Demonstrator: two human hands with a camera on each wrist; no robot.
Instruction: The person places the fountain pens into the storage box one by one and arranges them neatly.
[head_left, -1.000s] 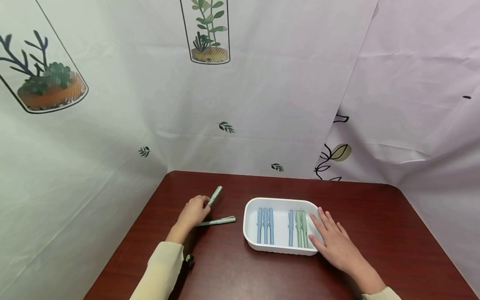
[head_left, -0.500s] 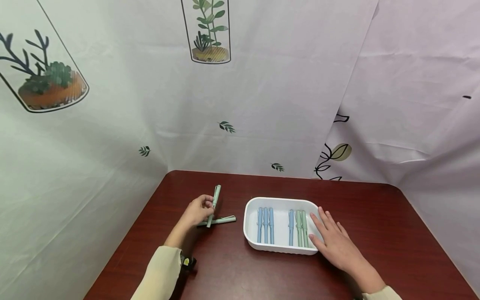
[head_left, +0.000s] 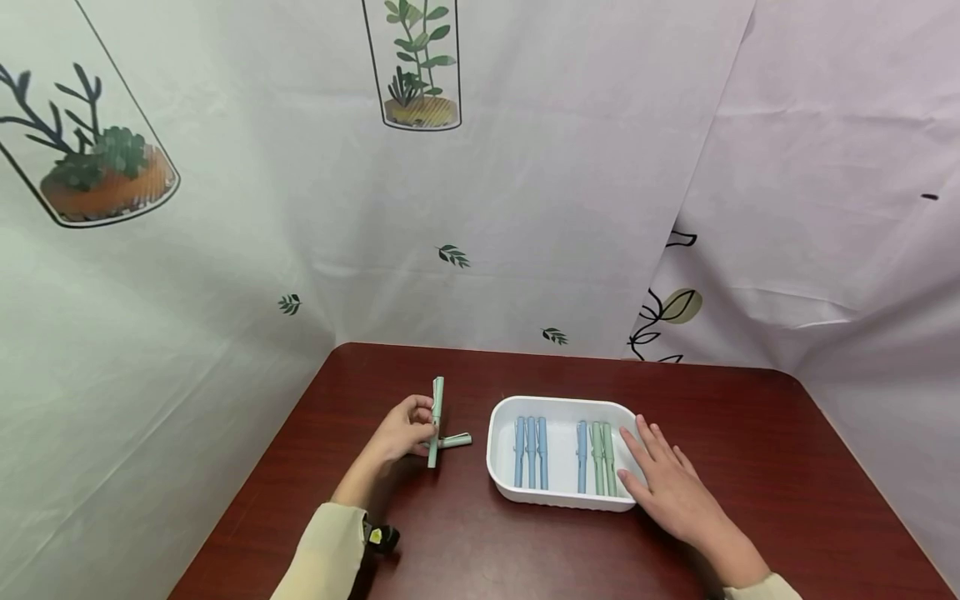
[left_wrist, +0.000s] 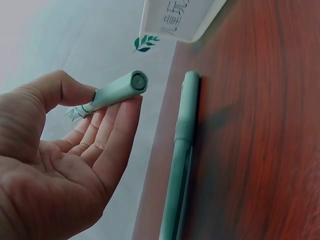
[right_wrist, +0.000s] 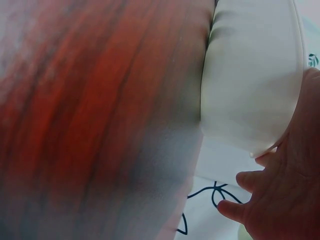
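Observation:
My left hand (head_left: 397, 435) pinches a pale green pen (head_left: 437, 396) between thumb and fingers. In the left wrist view that pen (left_wrist: 117, 92) points its round end toward the camera, its clip at the far end. Below it on the table lies a second green pen (left_wrist: 183, 117), partly hidden behind the hand and the held pen in the head view. My right hand (head_left: 670, 490), fingers straight and spread, touches the right end of a white tray (head_left: 555, 497). Three blue pens (head_left: 531, 452) stand in a row at the tray's left; one blue pen (head_left: 582, 457) and two green pens (head_left: 603, 458) lie toward its right.
The dark red wooden table (head_left: 480, 550) has rounded back corners. Behind it hangs a pale cloth (head_left: 525, 208) printed with plants. A small black device (head_left: 382, 537) sits at the left wrist, beside the cream sleeve (head_left: 322, 550).
My left hand has moved slightly right, and the green pen it holds has turned from slanted to nearly straight front to back. The right hand and tray stay put.

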